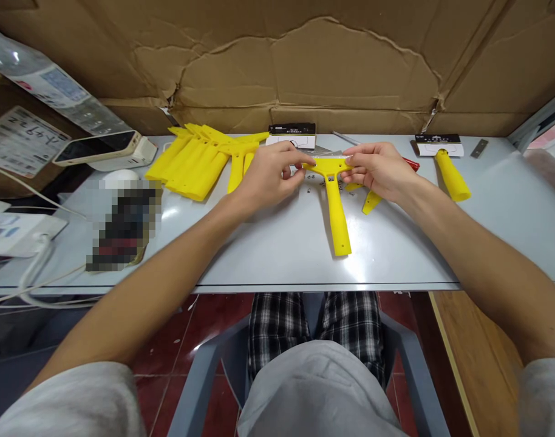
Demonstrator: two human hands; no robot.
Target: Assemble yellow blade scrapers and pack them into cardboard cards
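A yellow T-shaped scraper [337, 209] points its handle toward me over the table. My left hand [274, 172] pinches the left end of its head between thumb and finger. The right end of the head is gripped by my right hand [376, 169]. A thin pale strip, perhaps a blade, shows along the head's far edge. Small screws [309, 190] lie scattered beneath and beside the head. Below my right hand lies a small yellow piece [371, 202], partly hidden by the fingers. A red-handled tool [411, 164] shows just beyond my right wrist.
Several yellow scraper handles [198, 170] lie piled at left. Black-and-white cards [292, 136] are at the back; a packaged scraper [453, 176] is on the right beside a metal blade [479, 149]. Phone [99, 149], bottle [54, 79] and cables crowd the left. Cardboard [305, 73] walls the back.
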